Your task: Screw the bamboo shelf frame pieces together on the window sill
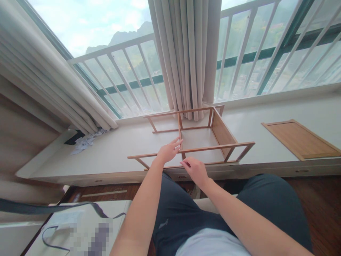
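Left hand reaches forward, fingers spread, touching the wooden frame on the counter; right hand hovers half-curled, seemingly holding nothing.

Right before my hands the wooden frame bars the way — its rails cross my reach. Left of them the surface lies open up to some papers; far right, a wooden panel — behind everything, curtain.
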